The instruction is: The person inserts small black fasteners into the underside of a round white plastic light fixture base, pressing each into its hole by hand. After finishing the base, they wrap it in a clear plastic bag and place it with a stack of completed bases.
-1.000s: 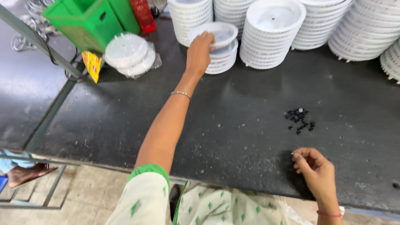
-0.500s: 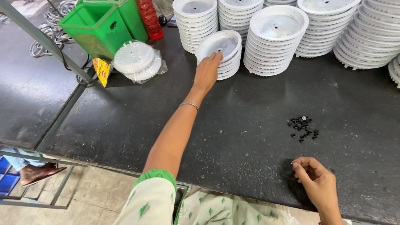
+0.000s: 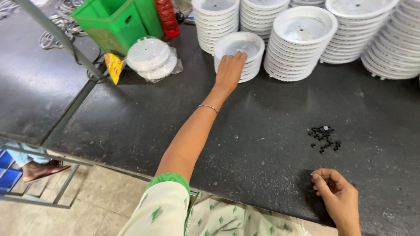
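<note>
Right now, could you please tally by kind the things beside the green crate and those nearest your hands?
Yellow packet: 1
Clear bag of white discs: 1
Red bottle: 1
Short stack of white dishes under the left hand: 1
Pile of small black pieces nearest the right hand: 1
Total: 5

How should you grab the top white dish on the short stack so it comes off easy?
Take the top white dish by its raised near rim, coming from above and the front, where the left hand already rests. The rim sticks up, so fingers can probably hook it, and taller stacks crowd its other sides.
</note>
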A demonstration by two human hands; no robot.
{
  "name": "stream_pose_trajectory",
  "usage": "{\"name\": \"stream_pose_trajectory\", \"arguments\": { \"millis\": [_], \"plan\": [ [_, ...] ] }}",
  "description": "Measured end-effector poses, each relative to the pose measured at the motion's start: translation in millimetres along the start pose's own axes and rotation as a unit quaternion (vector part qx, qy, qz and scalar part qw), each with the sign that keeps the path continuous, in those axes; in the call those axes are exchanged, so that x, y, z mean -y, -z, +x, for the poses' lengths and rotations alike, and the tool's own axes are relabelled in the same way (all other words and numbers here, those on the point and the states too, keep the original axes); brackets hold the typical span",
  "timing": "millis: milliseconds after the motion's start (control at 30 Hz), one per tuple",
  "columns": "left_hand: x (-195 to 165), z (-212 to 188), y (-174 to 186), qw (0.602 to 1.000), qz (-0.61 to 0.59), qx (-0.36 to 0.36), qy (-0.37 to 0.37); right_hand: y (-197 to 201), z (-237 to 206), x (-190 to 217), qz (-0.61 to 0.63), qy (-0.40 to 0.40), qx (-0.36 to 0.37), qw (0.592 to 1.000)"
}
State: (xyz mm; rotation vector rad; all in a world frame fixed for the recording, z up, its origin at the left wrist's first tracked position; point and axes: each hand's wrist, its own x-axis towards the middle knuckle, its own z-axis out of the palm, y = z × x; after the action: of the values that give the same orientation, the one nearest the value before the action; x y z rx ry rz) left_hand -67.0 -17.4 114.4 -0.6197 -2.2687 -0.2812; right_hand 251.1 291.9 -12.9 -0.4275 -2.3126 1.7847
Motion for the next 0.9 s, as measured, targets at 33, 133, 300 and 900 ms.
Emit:
{"name": "stream_pose_trajectory", "arguments": {
  "millis": [33,133,300,900],
  "plan": [
    [1,-1,0,1.0,-0.002,0.027,0.006,1,2,-4,0.003,-0.001,0.004,1.0],
    [2,-6,-3,0.997,0.005,0.07,0.011,4,7,-19,0.015,0.011,0.019,1.0],
    [5,-9,-10,0.998,0.027,0.048,0.012,12,22,-50,-0.037,0.045,0.009,0.998],
    [154,-78,100,0.741,0.03,-0.395,0.542,5,56,-99,-0.18,0.062,-0.057,0.98]
  ]
}}
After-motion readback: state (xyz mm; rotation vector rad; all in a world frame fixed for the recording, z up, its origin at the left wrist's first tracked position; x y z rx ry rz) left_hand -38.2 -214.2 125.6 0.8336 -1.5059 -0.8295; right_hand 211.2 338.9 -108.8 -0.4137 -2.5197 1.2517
